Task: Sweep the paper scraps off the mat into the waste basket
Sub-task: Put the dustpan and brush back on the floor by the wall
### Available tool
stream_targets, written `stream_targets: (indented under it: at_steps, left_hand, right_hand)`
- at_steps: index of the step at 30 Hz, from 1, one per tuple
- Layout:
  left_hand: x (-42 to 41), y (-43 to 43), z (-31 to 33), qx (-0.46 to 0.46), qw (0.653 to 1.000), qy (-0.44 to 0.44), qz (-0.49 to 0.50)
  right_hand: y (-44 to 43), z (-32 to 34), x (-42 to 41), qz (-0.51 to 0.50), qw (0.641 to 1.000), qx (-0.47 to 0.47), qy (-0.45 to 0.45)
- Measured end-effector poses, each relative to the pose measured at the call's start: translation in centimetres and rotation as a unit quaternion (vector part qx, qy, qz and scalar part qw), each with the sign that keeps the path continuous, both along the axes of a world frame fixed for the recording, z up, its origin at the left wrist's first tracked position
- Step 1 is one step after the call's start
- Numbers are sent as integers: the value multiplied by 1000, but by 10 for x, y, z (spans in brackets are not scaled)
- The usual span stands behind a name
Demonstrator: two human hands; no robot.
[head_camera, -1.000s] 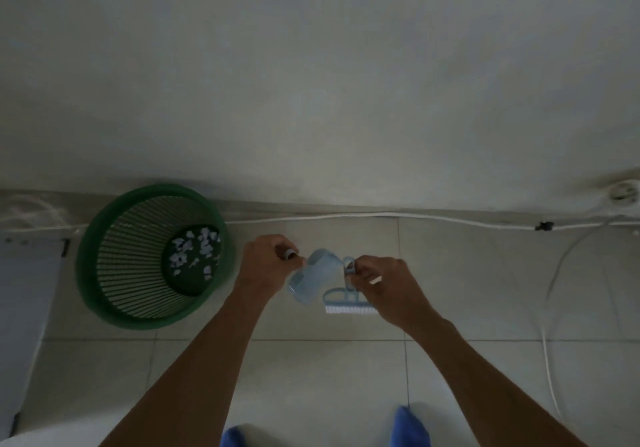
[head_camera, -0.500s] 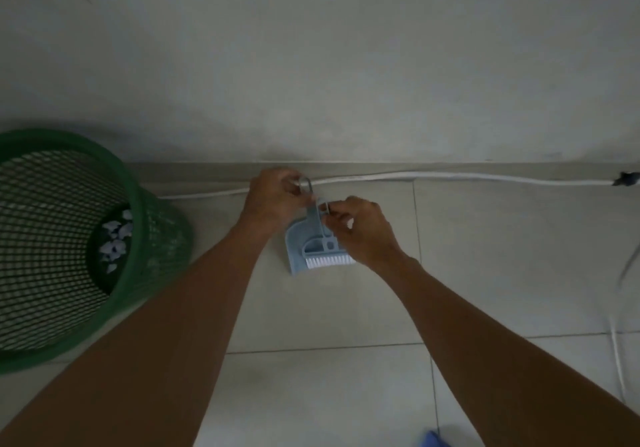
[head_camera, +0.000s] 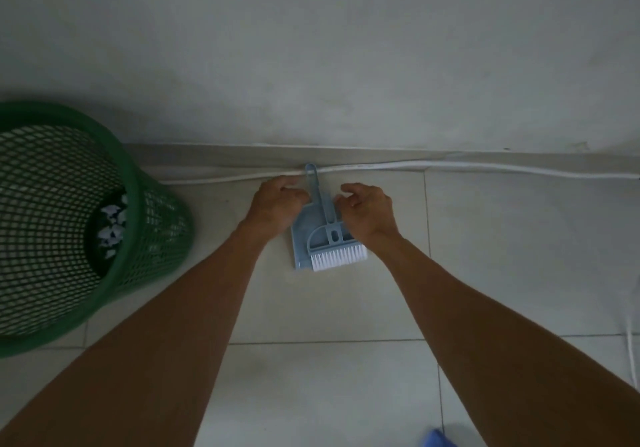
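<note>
Head view showing the small blue dustpan (head_camera: 300, 238) now lying flat on the tiled floor (head_camera: 329, 308) by the wall, with the hand brush (head_camera: 332, 242) nested on it, white bristles toward the camera and long handle pointing at the skirting; half a second back, still being gripped and fitted together, a second back held up in the air. Letting go: left hand (head_camera: 277, 205) resting against the pan's left edge with fingers curled loosely, right hand (head_camera: 369, 209) hovering just beside the brush handle, fingers bent and partly spread, neither one closing on anything. Paper scraps (head_camera: 111, 224) lying at the bottom of the green mesh waste basket (head_camera: 152, 224), standing well to the left; no mat in sight. Reading this as tools being put away, so sweeping and emptying probably finished. Regarding room: white cable (head_camera: 450, 166) running along the wall base, the brush handle tip touching or crossing it, so lifting straight up and back seeming safer than sliding forward. Plenty of bare tile lying toward the camera and rightward; a second cable (head_camera: 628, 353) trailing at the far right edge, a blue shape (head_camera: 438, 437) at the bottom edge, too cropped to name.
</note>
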State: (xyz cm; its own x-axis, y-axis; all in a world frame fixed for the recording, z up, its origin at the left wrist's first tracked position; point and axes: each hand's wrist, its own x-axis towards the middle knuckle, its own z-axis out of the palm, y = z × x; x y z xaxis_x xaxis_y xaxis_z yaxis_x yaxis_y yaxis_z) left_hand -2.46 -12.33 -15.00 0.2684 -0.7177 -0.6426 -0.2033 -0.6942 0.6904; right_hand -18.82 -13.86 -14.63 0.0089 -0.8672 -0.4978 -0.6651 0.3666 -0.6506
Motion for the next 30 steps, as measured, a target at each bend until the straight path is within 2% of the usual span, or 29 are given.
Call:
stream_targets:
  at_steps: [1, 5, 8, 13, 20, 26, 30]
  left_hand:
    - [1, 4, 21, -1, 1000, -11, -7]
    - [-4, 22, 29, 18, 994, -80, -78]
    - [-9, 34, 75, 9, 986, -110, -124]
    - [-7, 25, 184, -20, 965, -183, -184]
    - [0, 19, 344, -71, 950, -239, -185]
    - [0, 55, 483, -42, 963, -204, -171]
    - [9, 81, 575, -54, 960, -233, -147]
  right_hand:
    - [1, 21, -1, 2, 1000, 2, 0]
    - [8, 29, -2, 14, 1000, 21, 8]
    - [18, 70, 1, 28, 999, 25, 19]
    - [20, 178, 5, 92, 993, 53, 49]
    - [11, 347, 17, 150, 987, 17, 61]
    - [22, 508, 43, 161, 986, 1, 43]
    - [38, 594, 61, 201, 978, -11, 46]
